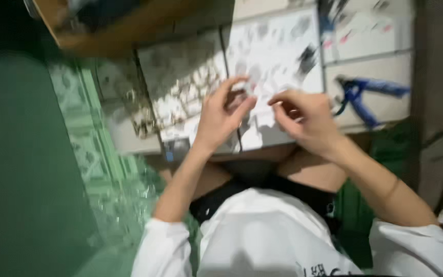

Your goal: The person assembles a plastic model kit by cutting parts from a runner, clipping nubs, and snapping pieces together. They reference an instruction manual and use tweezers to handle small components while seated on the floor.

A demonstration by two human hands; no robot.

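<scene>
1. A small pale piece (256, 95), blurred beyond telling what it is, is sitting between the two hands above the white tiled surface (278, 46)
2. The left hand (220, 115) is curling its fingers (237, 82) toward that piece; whether it is pinching it, I cannot tell
3. The right hand (306, 117) is bending its fingertips (278, 102) inward beside it, grip equally unclear
4. Blue-handled pliers (367, 97) are lying on the tiles to the right, well apart from the hands
5. A green patterned floor (93, 154) is showing on the left

Motion blur smears the whole view; whatever the left hand (221, 120) and right hand (306, 120) pinch at centre frame is unreadable.
</scene>
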